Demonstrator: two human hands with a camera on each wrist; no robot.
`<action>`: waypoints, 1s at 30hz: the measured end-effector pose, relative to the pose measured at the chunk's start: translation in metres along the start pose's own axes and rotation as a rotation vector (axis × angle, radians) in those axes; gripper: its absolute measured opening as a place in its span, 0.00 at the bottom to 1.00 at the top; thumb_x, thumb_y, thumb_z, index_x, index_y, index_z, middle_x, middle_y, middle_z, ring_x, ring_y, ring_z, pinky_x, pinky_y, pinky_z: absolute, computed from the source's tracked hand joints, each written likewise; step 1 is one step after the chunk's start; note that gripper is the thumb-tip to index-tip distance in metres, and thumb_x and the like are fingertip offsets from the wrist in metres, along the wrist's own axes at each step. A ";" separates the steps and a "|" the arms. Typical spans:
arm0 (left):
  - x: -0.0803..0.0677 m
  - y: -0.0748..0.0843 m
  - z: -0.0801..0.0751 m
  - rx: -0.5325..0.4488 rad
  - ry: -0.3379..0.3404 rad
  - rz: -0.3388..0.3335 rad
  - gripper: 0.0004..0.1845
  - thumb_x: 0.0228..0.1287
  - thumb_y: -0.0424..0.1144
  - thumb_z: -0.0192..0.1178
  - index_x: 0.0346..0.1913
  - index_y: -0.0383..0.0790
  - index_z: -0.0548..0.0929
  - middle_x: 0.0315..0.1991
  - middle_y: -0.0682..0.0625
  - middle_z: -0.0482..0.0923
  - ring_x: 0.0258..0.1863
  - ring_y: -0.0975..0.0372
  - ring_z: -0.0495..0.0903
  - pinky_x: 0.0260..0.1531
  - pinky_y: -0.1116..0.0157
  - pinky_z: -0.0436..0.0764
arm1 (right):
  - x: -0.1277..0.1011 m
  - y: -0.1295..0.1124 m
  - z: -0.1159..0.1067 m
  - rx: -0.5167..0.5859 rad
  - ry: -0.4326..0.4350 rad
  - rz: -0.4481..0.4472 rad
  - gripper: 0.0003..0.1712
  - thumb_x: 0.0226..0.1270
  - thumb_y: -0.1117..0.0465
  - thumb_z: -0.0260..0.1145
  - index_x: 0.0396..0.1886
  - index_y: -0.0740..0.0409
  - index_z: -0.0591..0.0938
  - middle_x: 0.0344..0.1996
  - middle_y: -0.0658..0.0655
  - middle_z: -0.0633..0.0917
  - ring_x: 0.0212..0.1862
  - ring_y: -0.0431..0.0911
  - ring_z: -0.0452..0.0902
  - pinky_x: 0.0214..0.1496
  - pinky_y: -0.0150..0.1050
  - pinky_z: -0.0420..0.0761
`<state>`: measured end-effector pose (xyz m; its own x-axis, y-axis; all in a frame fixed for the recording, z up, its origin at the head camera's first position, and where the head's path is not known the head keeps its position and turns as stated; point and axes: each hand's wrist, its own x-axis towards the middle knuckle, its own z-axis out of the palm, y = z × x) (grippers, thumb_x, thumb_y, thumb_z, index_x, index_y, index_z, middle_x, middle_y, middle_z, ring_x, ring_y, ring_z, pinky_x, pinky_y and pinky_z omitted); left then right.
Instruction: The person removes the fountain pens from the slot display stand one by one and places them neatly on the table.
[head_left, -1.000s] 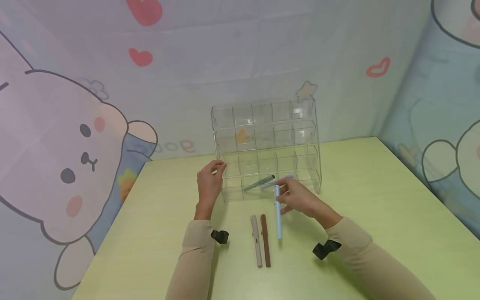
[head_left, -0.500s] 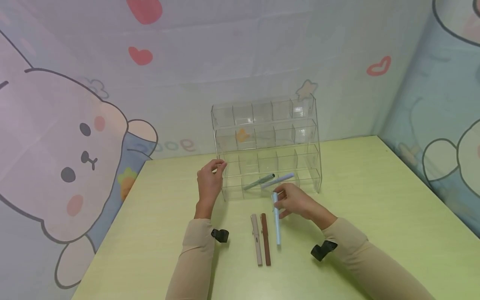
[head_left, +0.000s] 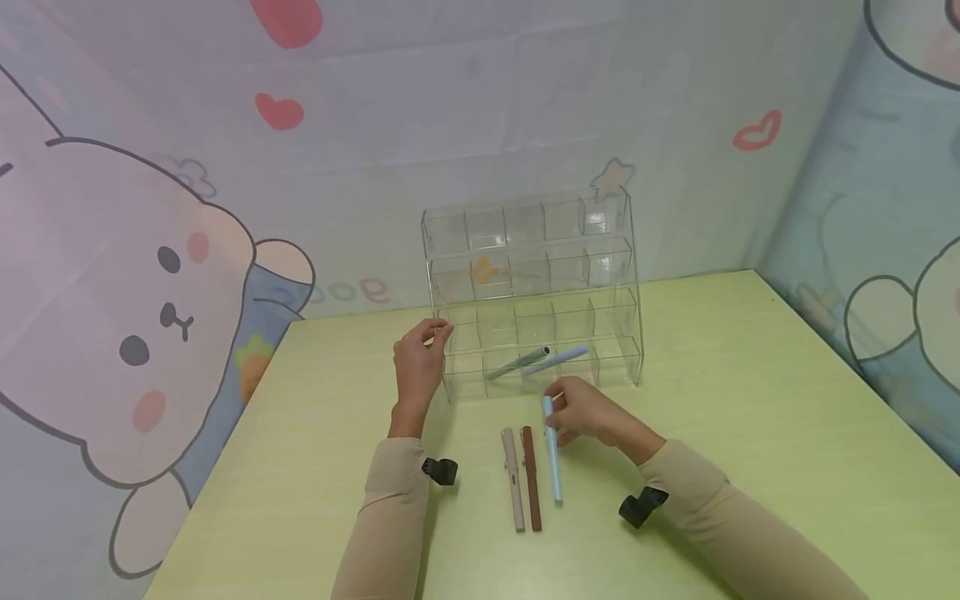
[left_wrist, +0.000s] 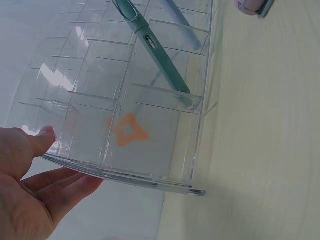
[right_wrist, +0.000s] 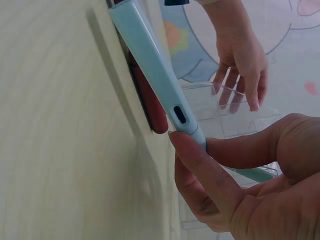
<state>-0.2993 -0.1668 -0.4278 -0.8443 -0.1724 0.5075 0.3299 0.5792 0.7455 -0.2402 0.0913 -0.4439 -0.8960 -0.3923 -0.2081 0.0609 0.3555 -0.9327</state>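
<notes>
My right hand (head_left: 588, 410) pinches a light blue pen (head_left: 554, 467) between thumb and fingers near its far end; a small dark window (right_wrist: 180, 114) shows on its barrel. The pen slants close over the table, right of a brown pen (head_left: 532, 483) and a beige pen (head_left: 513, 483), which lie side by side. At the left side of a clear acrylic rack (head_left: 532, 296), my left hand (head_left: 420, 362) grips the side panel, thumb inside and fingers outside. A green pen (left_wrist: 162, 60) and a lavender pen (head_left: 558, 360) lie slanted in the rack's lowest tier.
The rack has several stepped tiers split into compartments and stands near the back of the pale yellow-green table (head_left: 712, 358). Behind it hangs a cartoon-printed cloth (head_left: 510, 108). A small black camera (head_left: 440, 472) sits on the left wrist, another black camera (head_left: 642, 507) on the right.
My right hand has drawn the light blue pen back from the rack towards me and lower, alongside the brown pen. The left hand stays on the rack's side.
</notes>
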 end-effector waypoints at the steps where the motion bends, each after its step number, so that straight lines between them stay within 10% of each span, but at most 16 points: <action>1: 0.000 0.000 0.000 0.001 0.002 0.003 0.10 0.70 0.41 0.64 0.43 0.38 0.88 0.43 0.36 0.86 0.40 0.44 0.87 0.38 0.48 0.85 | 0.000 0.000 0.001 -0.008 0.001 0.001 0.26 0.64 0.79 0.61 0.61 0.81 0.67 0.42 0.69 0.78 0.36 0.53 0.82 0.35 0.44 0.87; 30: 0.000 -0.003 0.001 0.001 0.010 0.008 0.11 0.70 0.43 0.65 0.43 0.38 0.88 0.43 0.35 0.86 0.41 0.45 0.87 0.39 0.48 0.85 | -0.004 0.007 0.012 -0.258 -0.013 -0.074 0.16 0.61 0.76 0.66 0.48 0.76 0.77 0.28 0.60 0.78 0.24 0.47 0.79 0.25 0.38 0.81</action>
<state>-0.3010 -0.1675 -0.4302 -0.8375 -0.1754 0.5175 0.3360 0.5814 0.7410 -0.2309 0.0851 -0.4528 -0.8879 -0.4357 -0.1473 -0.1205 0.5295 -0.8397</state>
